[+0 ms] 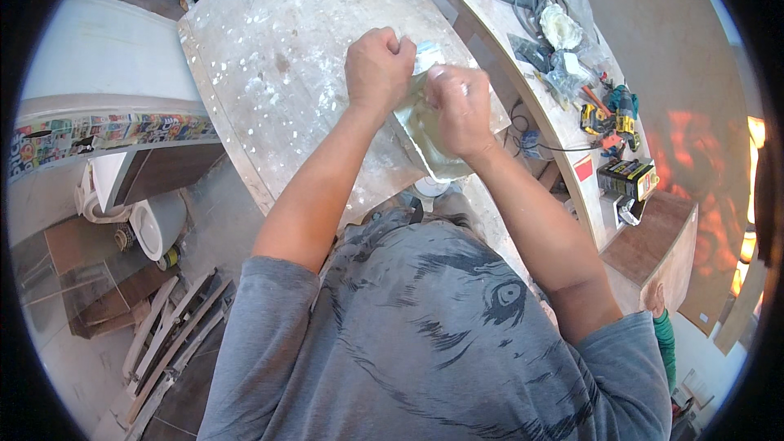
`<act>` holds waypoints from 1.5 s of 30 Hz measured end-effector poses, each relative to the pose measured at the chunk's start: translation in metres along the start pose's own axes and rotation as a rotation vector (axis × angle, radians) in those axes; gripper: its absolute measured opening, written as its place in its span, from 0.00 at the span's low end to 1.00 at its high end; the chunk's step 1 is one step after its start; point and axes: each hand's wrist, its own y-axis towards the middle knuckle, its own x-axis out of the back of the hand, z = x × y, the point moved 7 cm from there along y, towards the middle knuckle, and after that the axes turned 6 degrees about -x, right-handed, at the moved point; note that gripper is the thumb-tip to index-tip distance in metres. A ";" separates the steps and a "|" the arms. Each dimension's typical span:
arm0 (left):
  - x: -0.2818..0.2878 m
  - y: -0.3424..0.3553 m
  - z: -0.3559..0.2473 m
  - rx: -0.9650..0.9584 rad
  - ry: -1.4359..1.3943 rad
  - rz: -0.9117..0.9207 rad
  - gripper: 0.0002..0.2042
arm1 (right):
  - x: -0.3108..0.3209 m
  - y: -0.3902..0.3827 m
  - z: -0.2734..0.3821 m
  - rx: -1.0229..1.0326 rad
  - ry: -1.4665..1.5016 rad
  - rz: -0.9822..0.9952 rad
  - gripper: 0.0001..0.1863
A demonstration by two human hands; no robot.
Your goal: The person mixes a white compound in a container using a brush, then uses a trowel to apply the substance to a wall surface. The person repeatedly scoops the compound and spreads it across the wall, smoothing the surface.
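Note:
My left hand [378, 69] is closed in a fist above the pale, white-speckled tabletop [278, 73]. To its right, my right hand [462, 110] is also closed, with white residue on its fingers. A small bluish-white piece [428, 55] that looks like thin film shows between and beyond the fists. What each hand grips is hidden by the fingers. Under my right hand, at the near right edge of the tabletop, lies a cream-coloured, shallow rectangular tray [420, 147] with a rough white rim. My right hand and wrist cover part of it.
A counter [584, 192] on the right bears a yellow-and-black drill [625, 110], a dark rectangular tin [627, 178], cables and plastic bags. At left are a white toilet [155, 227] and loose planks [175, 335]. A person's green-clothed limb [665, 347] shows at lower right.

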 end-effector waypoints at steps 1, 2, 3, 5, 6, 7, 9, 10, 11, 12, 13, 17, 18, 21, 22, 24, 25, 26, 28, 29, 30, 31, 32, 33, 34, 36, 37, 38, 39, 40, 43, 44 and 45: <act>0.000 0.001 0.000 0.004 -0.007 0.003 0.18 | -0.004 -0.003 -0.008 0.041 -0.034 0.030 0.22; -0.001 0.003 -0.001 -0.013 0.002 -0.009 0.18 | -0.005 -0.005 -0.013 0.082 -0.069 0.058 0.22; -0.001 0.003 0.003 -0.020 0.018 -0.030 0.18 | -0.008 -0.008 -0.008 -0.039 -0.181 0.130 0.20; 0.001 -0.001 0.007 -0.012 0.026 -0.032 0.18 | -0.010 -0.009 0.009 -0.002 -0.183 0.131 0.20; 0.002 0.000 0.004 -0.001 0.015 -0.021 0.18 | -0.008 -0.009 0.016 0.018 -0.190 0.124 0.20; 0.003 0.000 0.002 0.010 0.004 -0.012 0.18 | 0.000 -0.001 0.014 -0.064 -0.040 0.055 0.20; 0.001 0.000 -0.003 0.006 0.018 -0.001 0.18 | 0.002 0.006 0.013 0.002 0.050 -0.004 0.20; 0.002 0.001 -0.005 0.002 0.028 0.002 0.18 | 0.003 0.010 0.011 0.039 0.098 -0.032 0.20; 0.001 0.001 -0.004 -0.009 0.018 -0.002 0.18 | 0.001 0.012 0.003 0.109 -0.007 -0.020 0.21; 0.002 0.001 -0.002 -0.015 0.008 -0.012 0.18 | -0.002 0.010 -0.004 0.058 -0.038 0.018 0.22; 0.003 0.001 -0.001 -0.021 -0.001 -0.022 0.18 | -0.005 0.003 -0.009 0.007 -0.070 0.057 0.22; 0.003 -0.002 0.002 -0.013 0.005 -0.027 0.18 | -0.006 -0.001 -0.001 -0.147 -0.077 0.096 0.22; 0.003 -0.001 0.001 -0.020 0.007 -0.026 0.18 | -0.004 0.004 0.004 -0.146 -0.051 0.085 0.21; 0.001 0.000 0.001 -0.029 0.012 -0.027 0.18 | -0.001 0.012 0.008 -0.019 0.034 -0.011 0.21; 0.000 0.001 0.001 -0.031 0.012 -0.029 0.18 | -0.002 0.009 0.000 -0.003 0.011 -0.012 0.21; -0.001 0.002 0.004 -0.074 0.022 -0.050 0.18 | -0.009 0.001 -0.012 0.027 -0.033 -0.007 0.21; -0.001 0.002 0.006 -0.093 0.030 -0.062 0.18 | -0.013 -0.007 -0.015 -0.057 -0.034 0.031 0.21; -0.002 0.003 0.011 -0.079 0.029 -0.058 0.18 | -0.014 -0.007 -0.012 -0.091 -0.057 0.062 0.21; 0.000 0.003 0.006 -0.049 0.020 -0.039 0.18 | -0.015 -0.009 -0.002 -0.167 -0.108 0.115 0.21; 0.000 0.001 0.005 -0.028 0.019 -0.033 0.18 | -0.013 -0.004 0.002 -0.142 -0.042 0.075 0.22; 0.000 0.000 0.003 -0.011 0.019 -0.025 0.18 | -0.011 0.005 0.006 -0.114 0.025 0.030 0.22; 0.000 -0.001 0.001 0.005 0.018 -0.017 0.17 | -0.009 0.009 0.009 -0.086 0.091 -0.014 0.22; 0.000 -0.001 0.002 0.005 0.009 -0.012 0.17 | -0.012 0.008 0.007 -0.044 0.102 -0.009 0.22; 0.000 0.001 0.002 0.003 0.000 -0.008 0.17 | -0.014 0.007 0.000 0.000 0.112 -0.004 0.23; -0.001 0.001 0.003 0.003 -0.010 -0.006 0.17 | -0.016 0.005 -0.009 0.043 0.121 0.004 0.23; -0.003 0.002 0.005 -0.079 0.030 -0.058 0.18 | -0.014 -0.002 -0.028 -0.063 -0.003 0.110 0.22; -0.001 0.001 0.004 -0.116 0.053 -0.083 0.18 | -0.013 -0.010 -0.029 -0.157 -0.036 0.173 0.21; -0.001 0.001 0.007 -0.103 0.052 -0.077 0.18 | -0.015 -0.014 -0.029 -0.251 -0.069 0.235 0.21; 0.002 0.000 0.005 -0.089 0.048 -0.068 0.18 | -0.009 -0.011 -0.012 -0.157 -0.146 0.193 0.22; 0.002 0.001 0.003 -0.079 0.040 -0.061 0.18 | -0.003 -0.004 0.000 -0.127 -0.089 0.122 0.22; 0.001 0.001 0.002 -0.044 0.013 -0.036 0.18 | 0.008 0.016 0.014 -0.040 0.060 -0.035 0.22; 0.001 0.000 0.003 -0.027 0.010 -0.024 0.18 | 0.002 0.014 0.011 -0.002 0.062 -0.043 0.23; 0.001 0.001 0.001 -0.011 0.007 -0.011 0.18 | -0.006 0.012 0.003 0.037 0.064 -0.053 0.24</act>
